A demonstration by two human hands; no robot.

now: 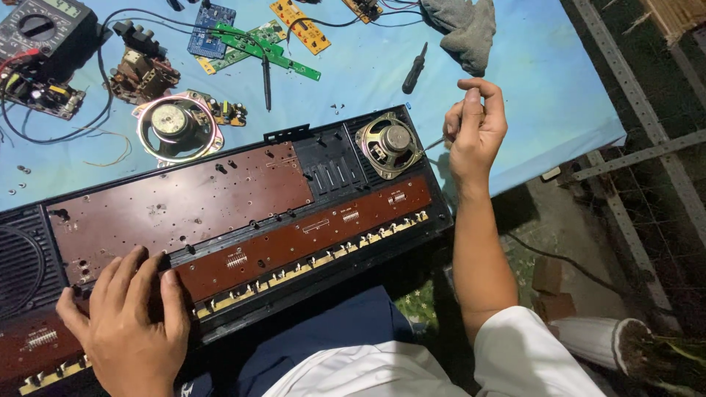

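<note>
Your right hand point(474, 129) is closed, fingers curled and pinched around a thin metal tool point(435, 143); only its slim tip shows, poking out toward the mounted speaker point(388, 145), so you cannot tell what kind of tool it is. That tip sits just beside the speaker's rim, at the right end of the opened keyboard chassis point(220, 220).

Your left hand point(129, 323) lies palm down with fingers spread, pressing on the brown circuit board point(294, 239) near the chassis's front edge, gripping nothing. Below your fingers runs a row of pale key contacts point(316, 261) along the front edge.

The chassis lies slanted across a light blue table point(529, 66), its near edge hanging over your lap. Behind it on the table rests a loose speaker point(176, 126) with a shiny ring, a black screwdriver point(414, 68), a grey cloth point(460, 29), green circuit boards point(257, 48), a blue board point(211, 31), an orange board point(300, 26) and a multimeter point(40, 26) at the far left corner.
</note>
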